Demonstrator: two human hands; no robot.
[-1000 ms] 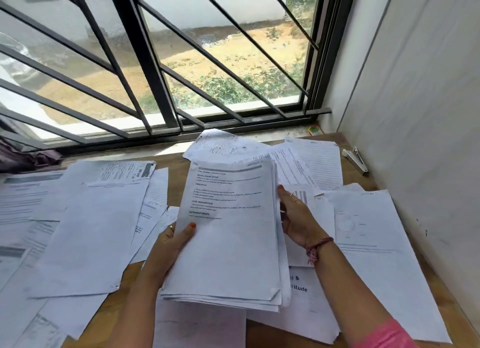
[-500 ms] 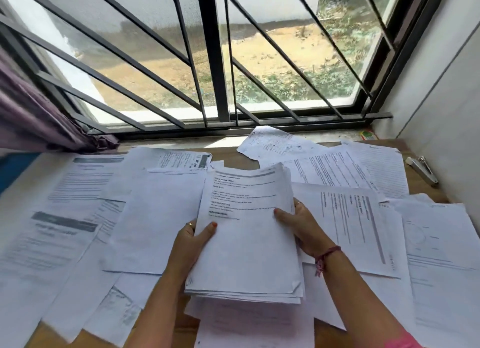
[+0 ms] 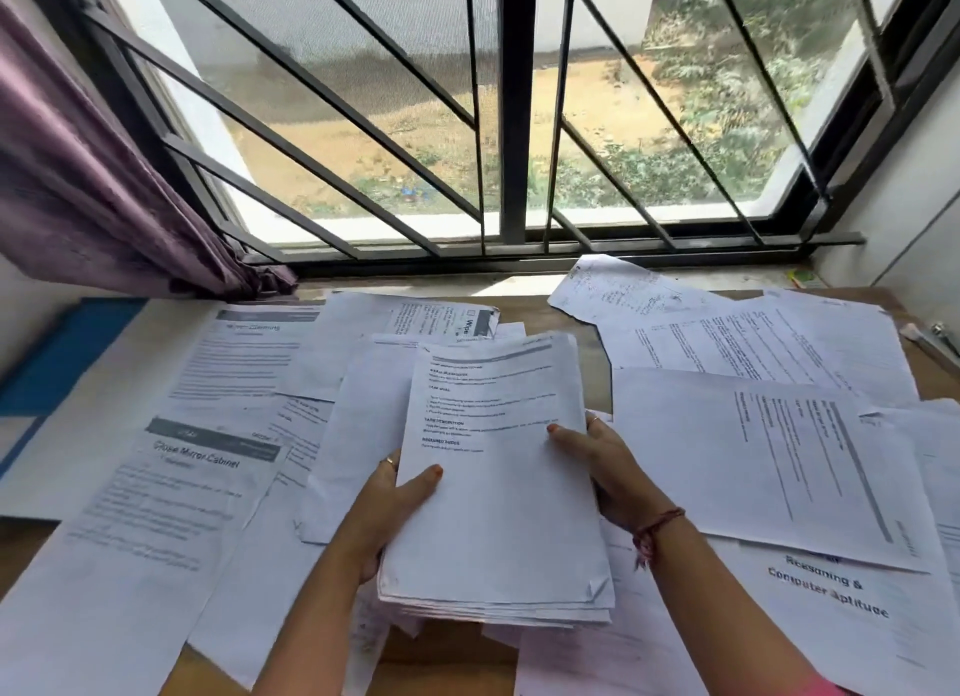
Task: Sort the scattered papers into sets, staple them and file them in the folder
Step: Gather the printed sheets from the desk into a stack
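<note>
A thick stack of printed papers point(image 3: 498, 503) is held above the wooden desk in the middle of the view. My left hand point(image 3: 387, 508) grips its left edge, thumb on top. My right hand point(image 3: 605, 469) grips the right edge, thumb on the top sheet. Loose printed sheets lie scattered all over the desk, among them one headed "Close Mirror Cabinet" point(image 3: 171, 493) on the left and a sideways sheet point(image 3: 769, 461) on the right. A blue folder point(image 3: 57, 352) lies at the far left, partly under papers. The stapler point(image 3: 935, 337) shows at the right edge.
The desk point(image 3: 550, 321) stands against a barred window point(image 3: 514, 124). A purple curtain point(image 3: 88, 176) hangs at the left. A white wall point(image 3: 914, 202) closes the right side. A small green object point(image 3: 802, 278) sits on the sill at the back right.
The view has swung left, so the blue folder and curtain now show and the stapler sits at the right edge. Both hands keep their hold on the stack.
</note>
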